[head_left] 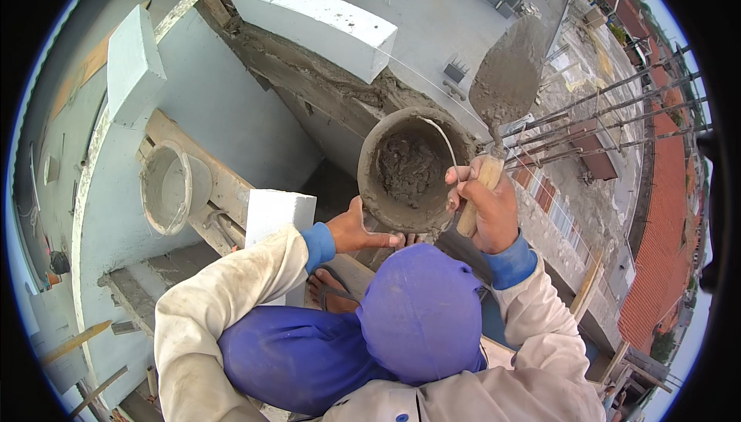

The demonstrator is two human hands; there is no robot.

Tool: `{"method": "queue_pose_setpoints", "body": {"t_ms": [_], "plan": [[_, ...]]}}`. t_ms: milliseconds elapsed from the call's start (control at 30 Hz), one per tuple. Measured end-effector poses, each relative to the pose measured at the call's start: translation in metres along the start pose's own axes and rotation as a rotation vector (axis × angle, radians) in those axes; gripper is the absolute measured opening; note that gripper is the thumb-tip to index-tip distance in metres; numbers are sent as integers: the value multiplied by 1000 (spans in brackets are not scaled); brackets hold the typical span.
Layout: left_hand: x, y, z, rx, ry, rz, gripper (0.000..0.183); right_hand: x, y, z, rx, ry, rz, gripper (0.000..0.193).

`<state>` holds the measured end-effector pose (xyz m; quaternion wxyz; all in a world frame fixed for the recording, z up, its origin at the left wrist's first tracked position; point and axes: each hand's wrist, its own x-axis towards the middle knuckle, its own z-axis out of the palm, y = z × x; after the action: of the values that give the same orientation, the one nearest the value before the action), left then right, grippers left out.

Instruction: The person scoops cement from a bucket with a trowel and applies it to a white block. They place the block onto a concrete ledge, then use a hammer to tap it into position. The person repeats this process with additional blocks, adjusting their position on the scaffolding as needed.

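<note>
A round bucket (369, 144) of wet grey mortar (407, 169) sits tilted in front of me, its rim caked. My left hand (356, 227) is against its near side, thumb outstretched and fingertips showing under the bucket's lower edge. Closed round the wooden handle of a mortar-coated trowel (505, 74) is my right hand (494, 204), with the blade pointing up and away. Fingers of that hand reach the bucket's right rim, beside its thin wire handle (444, 140); whether they hook the wire I cannot tell.
A white block (312, 24) lies on the mortared wall top (309, 74) beyond the bucket. Another white block (279, 217) stands left of my hand. An empty-looking bucket (176, 186) rests on a plank at left. Steel bars (617, 113) jut out at right. A sandalled foot (332, 291) shows below.
</note>
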<state>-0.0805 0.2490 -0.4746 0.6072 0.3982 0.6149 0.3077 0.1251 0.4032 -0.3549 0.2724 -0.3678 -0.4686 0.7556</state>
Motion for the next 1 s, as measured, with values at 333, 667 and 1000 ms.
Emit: {"method": "queue_pose_setpoints", "body": {"t_ms": [333,667,1000], "plan": [[-4,57,-34,-45,899,222,65,89,1,123,146,-469,15,30],[-15,55,-84,-255,659,377,53,40,12,-27,-1552,-450,-581,38],[-6,61,-71,-171,746,371,49,72,64,19,-1547,-164,-446,37]]}}
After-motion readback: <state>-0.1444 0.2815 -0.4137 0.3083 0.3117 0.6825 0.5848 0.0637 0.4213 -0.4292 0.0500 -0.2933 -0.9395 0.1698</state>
